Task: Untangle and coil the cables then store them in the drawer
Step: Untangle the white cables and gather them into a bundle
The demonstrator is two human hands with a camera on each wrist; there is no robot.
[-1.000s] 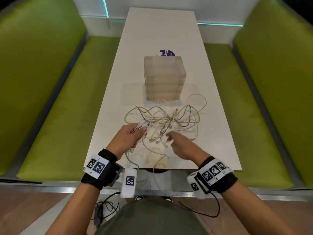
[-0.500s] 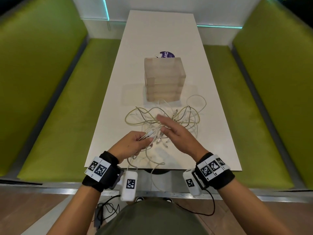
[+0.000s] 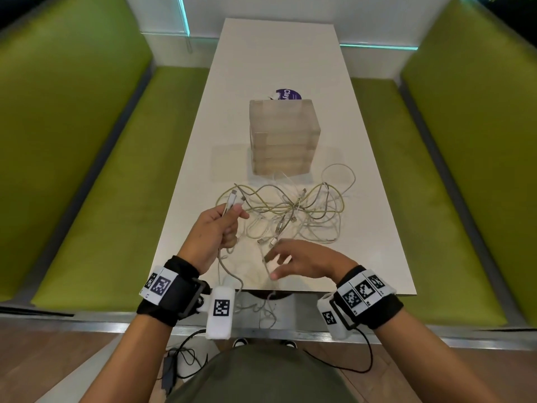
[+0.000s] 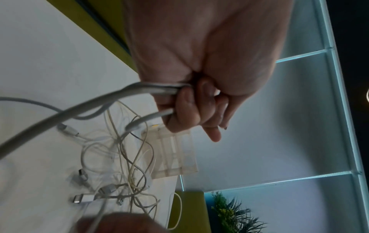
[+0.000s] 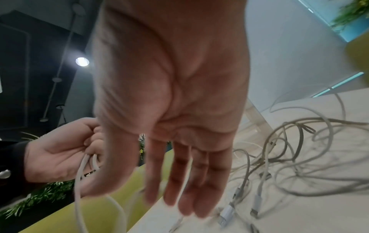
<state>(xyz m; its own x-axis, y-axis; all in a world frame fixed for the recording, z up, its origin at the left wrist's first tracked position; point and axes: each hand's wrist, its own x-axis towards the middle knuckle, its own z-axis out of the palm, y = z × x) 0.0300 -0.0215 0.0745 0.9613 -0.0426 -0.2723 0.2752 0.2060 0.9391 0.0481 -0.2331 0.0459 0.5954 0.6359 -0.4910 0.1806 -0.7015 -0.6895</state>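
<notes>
A tangle of white and yellowish cables [image 3: 293, 210] lies on the white table [image 3: 276, 53] in front of a translucent drawer unit [image 3: 283, 135], whose drawers are closed. My left hand [image 3: 232, 219] is raised over the tangle's left side. It grips a doubled white cable [image 4: 111, 97], whose plug ends [image 3: 234, 197] stick up past the thumb. Loose strands hang from the fist over the near table edge. My right hand [image 3: 276, 263] hovers flat near the front edge with its fingers [image 5: 199, 181] straight and spread. A thin strand runs by them, gripped by nothing.
A purple round lid [image 3: 287, 94] lies behind the drawer unit. Green benches [image 3: 101, 199] flank the table on both sides. Several loose plugs [image 5: 225, 212] lie on the table near my right fingers. A black cord [image 3: 180, 359] lies on the floor below.
My left hand rose and moved forward with the cable ends, which now stand higher. My right hand drew back from the tangle to the near edge, fingers still spread.
</notes>
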